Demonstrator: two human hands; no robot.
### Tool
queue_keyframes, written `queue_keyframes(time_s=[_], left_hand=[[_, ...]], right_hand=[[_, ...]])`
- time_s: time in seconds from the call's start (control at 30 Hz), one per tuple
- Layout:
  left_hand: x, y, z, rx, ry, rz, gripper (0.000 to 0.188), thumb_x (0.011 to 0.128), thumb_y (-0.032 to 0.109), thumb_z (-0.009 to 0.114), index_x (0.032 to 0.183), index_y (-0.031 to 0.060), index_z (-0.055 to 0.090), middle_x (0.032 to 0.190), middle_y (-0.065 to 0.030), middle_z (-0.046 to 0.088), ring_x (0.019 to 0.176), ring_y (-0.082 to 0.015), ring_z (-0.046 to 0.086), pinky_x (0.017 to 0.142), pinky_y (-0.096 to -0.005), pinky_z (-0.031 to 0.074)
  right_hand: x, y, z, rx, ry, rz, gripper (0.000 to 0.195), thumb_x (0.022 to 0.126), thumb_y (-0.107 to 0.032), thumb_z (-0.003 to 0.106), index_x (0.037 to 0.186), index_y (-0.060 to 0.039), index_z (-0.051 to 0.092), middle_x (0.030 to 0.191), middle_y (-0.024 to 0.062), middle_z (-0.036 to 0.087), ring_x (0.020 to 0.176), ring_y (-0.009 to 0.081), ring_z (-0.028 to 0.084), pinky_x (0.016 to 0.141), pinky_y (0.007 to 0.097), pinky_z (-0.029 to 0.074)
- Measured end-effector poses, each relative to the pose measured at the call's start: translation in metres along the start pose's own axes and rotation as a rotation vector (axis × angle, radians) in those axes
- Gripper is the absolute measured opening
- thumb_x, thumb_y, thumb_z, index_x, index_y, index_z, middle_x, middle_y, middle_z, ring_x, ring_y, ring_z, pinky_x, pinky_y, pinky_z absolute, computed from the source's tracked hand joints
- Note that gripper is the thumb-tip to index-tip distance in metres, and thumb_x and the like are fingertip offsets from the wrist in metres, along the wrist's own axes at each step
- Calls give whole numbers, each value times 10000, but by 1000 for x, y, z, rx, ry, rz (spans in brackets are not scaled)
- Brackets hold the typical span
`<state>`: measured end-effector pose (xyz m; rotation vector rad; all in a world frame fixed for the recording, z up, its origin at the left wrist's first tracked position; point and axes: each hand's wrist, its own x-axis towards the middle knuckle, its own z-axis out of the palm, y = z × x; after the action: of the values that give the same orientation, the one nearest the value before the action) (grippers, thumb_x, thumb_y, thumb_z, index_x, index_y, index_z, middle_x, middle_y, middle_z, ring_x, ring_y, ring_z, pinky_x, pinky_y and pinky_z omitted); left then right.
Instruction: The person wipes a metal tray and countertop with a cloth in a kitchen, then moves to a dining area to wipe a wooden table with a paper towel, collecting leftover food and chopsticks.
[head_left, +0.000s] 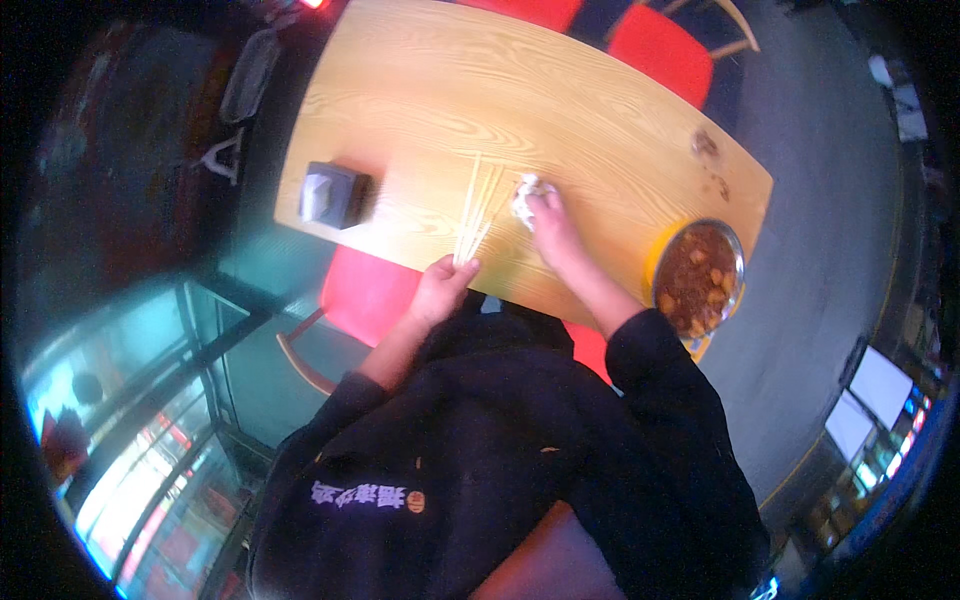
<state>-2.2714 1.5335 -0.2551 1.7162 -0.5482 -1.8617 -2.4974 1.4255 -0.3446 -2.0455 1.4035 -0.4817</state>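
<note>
Over the near edge of the wooden table (570, 112), my left hand (442, 283) grips several thin pale sticks (475, 214), which look like wooden chopsticks or skewers. They fan out slightly, pointing away from me. To their right, my right hand (551, 225) holds a crumpled white tissue or cloth (527, 199) against the tabletop. Part of the tissue is hidden under the fingers, and the hand is a little blurred. Nearer my right forearm stands a yellow bowl or pot (656, 251) filled with brown food in sauce (694, 281).
A dark box-shaped tissue dispenser (336, 196) stands at the table's left end. Brown stains or scraps (706, 144) mark the far right corner. Red chairs (664, 52) line the far side, and another red chair (367, 289) is at the near left. A lit glass case (150, 450) stands lower left.
</note>
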Motion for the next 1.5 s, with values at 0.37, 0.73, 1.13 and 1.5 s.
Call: queue_keyframes(time_s=[0.37, 0.73, 1.13, 1.5], left_hand=[[6, -42, -61, 68, 245, 103, 331, 1013, 331, 686, 883, 28, 702, 737, 17, 623, 710, -100, 549, 670, -296, 480], [-59, -44, -109, -389, 503, 191, 321, 1036, 239, 643, 753, 118, 553, 539, 39, 482, 395, -92, 418, 382, -273, 337], [-87, -91, -124, -631, 613, 240, 295, 1058, 268, 610, 817, 115, 535, 540, 10, 454, 402, -102, 414, 371, -275, 358], [-82, -77, -131, -653, 612, 205, 330, 1061, 285, 597, 797, 131, 472, 539, 20, 405, 415, -105, 396, 369, -287, 354]], right_hand=[[-12, -40, -47, -14, 135, -39, 302, 914, -101, 700, 1213, -103, 656, 1143, 169, 588, 1019, 363, 642, 854, 461, 557], [103, -195, 41, 125, -325, -341, 270, 936, -137, 640, 1200, -96, 678, 1222, 167, 615, 1081, 392, 640, 897, 474, 544], [190, -268, 96, 275, -67, -648, 98, 863, -67, 664, 951, -51, 704, 1015, 121, 695, 1047, 343, 630, 910, 430, 532], [180, -266, 117, -87, -589, -701, 158, 909, -70, 595, 976, -27, 731, 1561, 196, 438, 1162, 394, 643, 981, 435, 533]])
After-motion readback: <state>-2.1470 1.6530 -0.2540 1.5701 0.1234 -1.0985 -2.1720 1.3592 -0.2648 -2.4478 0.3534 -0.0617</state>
